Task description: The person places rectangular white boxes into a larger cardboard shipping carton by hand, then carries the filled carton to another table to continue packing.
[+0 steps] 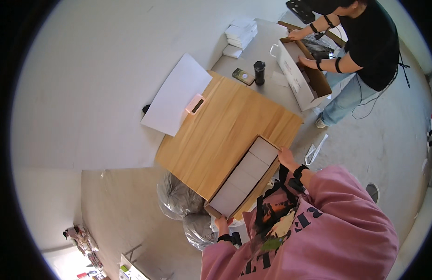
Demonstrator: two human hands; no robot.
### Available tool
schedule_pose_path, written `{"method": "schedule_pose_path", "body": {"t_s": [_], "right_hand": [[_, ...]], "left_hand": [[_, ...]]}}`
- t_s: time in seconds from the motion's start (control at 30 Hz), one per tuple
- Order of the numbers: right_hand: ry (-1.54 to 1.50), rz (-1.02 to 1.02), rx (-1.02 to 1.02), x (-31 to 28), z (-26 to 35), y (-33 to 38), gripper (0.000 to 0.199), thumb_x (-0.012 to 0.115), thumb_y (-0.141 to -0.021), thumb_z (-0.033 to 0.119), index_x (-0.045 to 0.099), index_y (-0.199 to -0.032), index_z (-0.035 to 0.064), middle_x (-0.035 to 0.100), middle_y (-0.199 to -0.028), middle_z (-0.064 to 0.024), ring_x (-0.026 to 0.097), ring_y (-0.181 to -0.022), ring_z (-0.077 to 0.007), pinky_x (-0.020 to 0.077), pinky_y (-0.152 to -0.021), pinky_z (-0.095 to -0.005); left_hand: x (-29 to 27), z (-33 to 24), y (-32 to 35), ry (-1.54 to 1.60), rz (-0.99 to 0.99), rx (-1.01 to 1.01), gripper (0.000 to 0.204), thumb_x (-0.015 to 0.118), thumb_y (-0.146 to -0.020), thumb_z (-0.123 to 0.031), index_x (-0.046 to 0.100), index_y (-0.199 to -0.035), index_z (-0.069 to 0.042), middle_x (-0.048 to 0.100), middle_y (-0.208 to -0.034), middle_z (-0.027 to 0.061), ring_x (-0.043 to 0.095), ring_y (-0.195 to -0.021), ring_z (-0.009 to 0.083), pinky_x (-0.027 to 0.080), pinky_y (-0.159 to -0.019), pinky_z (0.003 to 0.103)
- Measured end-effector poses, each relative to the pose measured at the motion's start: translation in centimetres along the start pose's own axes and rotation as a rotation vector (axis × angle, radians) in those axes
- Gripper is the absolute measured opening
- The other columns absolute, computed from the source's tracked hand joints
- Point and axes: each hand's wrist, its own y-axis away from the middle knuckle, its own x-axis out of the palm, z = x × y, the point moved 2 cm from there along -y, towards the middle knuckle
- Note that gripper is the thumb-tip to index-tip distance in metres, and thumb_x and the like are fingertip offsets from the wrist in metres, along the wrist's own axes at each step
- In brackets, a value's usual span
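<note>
A long, open cardboard box (245, 206) lies at the near edge of the wooden table, filled with a row of several flat white boxes (239, 181). My left hand (221, 224) grips its near left end at the corner. At the opposite end, my right hand (286, 158) is closed on the far right corner. Part of the fingers of both hands is hidden against the cardboard. Each wrist wears a black strap.
Behind the wooden table (216, 126) are a white board (178, 95), a pink device (195, 104), a phone (243, 76) and a black bottle (259, 73). Another person (374, 42) handles a white carton (295, 77) at the far right. Grey plastic bags (176, 198) sit below the table's left edge.
</note>
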Motion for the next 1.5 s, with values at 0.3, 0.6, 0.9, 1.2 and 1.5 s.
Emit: {"method": "schedule_pose_path", "body": {"t_s": [0.3, 0.6, 0.9, 1.2, 1.5], "right_hand": [[-0.978, 0.506, 0.380, -0.8, -1.1, 1.3, 0.026, 0.068, -0.078, 0.011, 0.052, -0.097, 0.0005, 0.055, -0.077, -0.0095, 0.061, -0.074, -0.0294, 0.0533, -0.071, -0.0454], [-0.887, 0.650, 0.660, 1.6, -0.5, 2.2, 0.027, 0.060, -0.079, 0.006, 0.050, -0.102, -0.0028, 0.055, -0.094, -0.0202, 0.060, -0.086, -0.0378, 0.0508, -0.081, -0.0508], [-1.033, 0.672, 0.534, 2.1, -0.7, 2.4, 0.023, 0.053, -0.081, 0.001, 0.051, -0.103, -0.0023, 0.058, -0.104, -0.0171, 0.057, -0.101, -0.0322, 0.0494, -0.090, -0.0465], [-1.023, 0.670, 0.614, 1.7, -0.8, 2.0, 0.025, 0.052, -0.080, 0.000, 0.050, -0.104, -0.0015, 0.057, -0.107, -0.0162, 0.056, -0.103, -0.0319, 0.0497, -0.089, -0.0483], [-0.931, 0.687, 0.567, 1.6, -0.8, 1.9, 0.021, 0.055, -0.081, 0.003, 0.053, -0.102, 0.0029, 0.057, -0.106, -0.0139, 0.057, -0.100, -0.0278, 0.0510, -0.087, -0.0464]], "left_hand": [[2.1, 3.3, 3.4, 0.941, 0.221, -0.344, 0.042, 0.060, -0.081, -0.012, 0.041, -0.113, 0.007, 0.051, -0.111, 0.0259, 0.053, -0.104, 0.0406, 0.047, -0.092, 0.048], [4.6, 5.0, 3.0, 1.145, 0.313, -0.335, 0.028, 0.060, -0.079, -0.007, 0.047, -0.103, 0.003, 0.048, -0.110, 0.0193, 0.049, -0.108, 0.0372, 0.043, -0.097, 0.049], [6.0, 5.4, 2.1, 1.127, 0.217, -0.259, 0.033, 0.046, -0.080, 0.007, 0.045, -0.111, 0.001, 0.050, -0.111, 0.0181, 0.051, -0.107, 0.0376, 0.045, -0.094, 0.054], [6.0, 3.6, 3.3, 1.113, 0.230, -0.249, 0.025, 0.046, -0.082, 0.007, 0.046, -0.107, 0.002, 0.052, -0.107, 0.0173, 0.054, -0.102, 0.0366, 0.046, -0.094, 0.051], [5.0, 5.0, 2.3, 1.022, 0.157, -0.304, 0.030, 0.052, -0.077, 0.007, 0.048, -0.106, -0.001, 0.054, -0.102, 0.0142, 0.055, -0.096, 0.0342, 0.052, -0.083, 0.051]]}}
